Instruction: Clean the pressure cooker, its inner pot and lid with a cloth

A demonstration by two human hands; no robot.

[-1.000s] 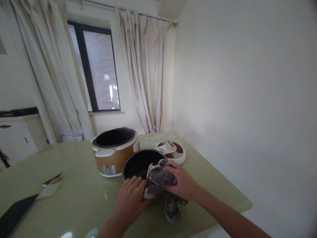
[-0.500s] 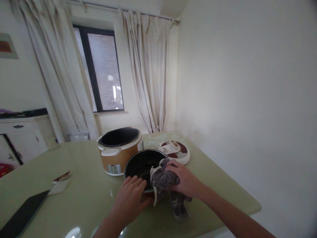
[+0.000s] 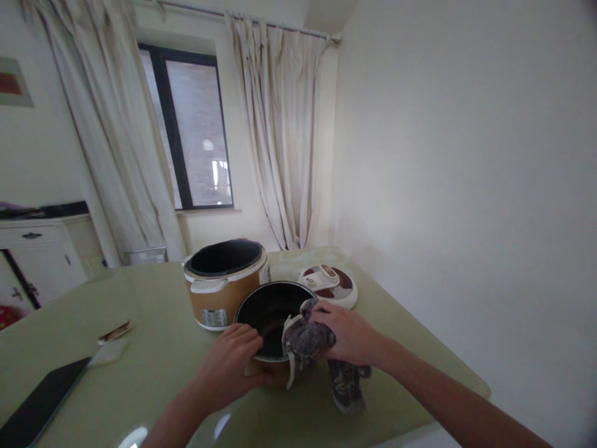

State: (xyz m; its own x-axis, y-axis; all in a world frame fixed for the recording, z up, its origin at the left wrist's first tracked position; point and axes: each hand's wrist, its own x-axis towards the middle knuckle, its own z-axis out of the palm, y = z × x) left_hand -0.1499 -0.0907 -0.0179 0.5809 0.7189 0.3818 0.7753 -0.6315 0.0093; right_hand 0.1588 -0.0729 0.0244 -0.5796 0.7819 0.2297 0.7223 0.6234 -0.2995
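Observation:
A round pot (image 3: 275, 305) with a dark inside stands on the green table, in front of the rice cooker. My left hand (image 3: 236, 354) grips its near left rim, fingers over the edge and thumb low on the outer wall. Bunched in my right hand (image 3: 347, 330) is a dark grey cloth (image 3: 308, 339) with a pale edge. The cloth lies over the pot's right rim, partly inside, and one end hangs down outside toward the tabletop. My right fingertips are partly sunk in its folds.
Touching or very near the pot, the tan and white rice cooker (image 3: 217, 302) stands open. Its round lid (image 3: 342, 295) lies behind to the right. On the left are a dark flat slab (image 3: 44, 398) and a small packet (image 3: 114, 333). A wall (image 3: 443, 218) runs along the right.
My left hand has slid a little left along the pot's rim. The hanging end of the cloth has swung slightly right, while my right hand stays nearly in place.

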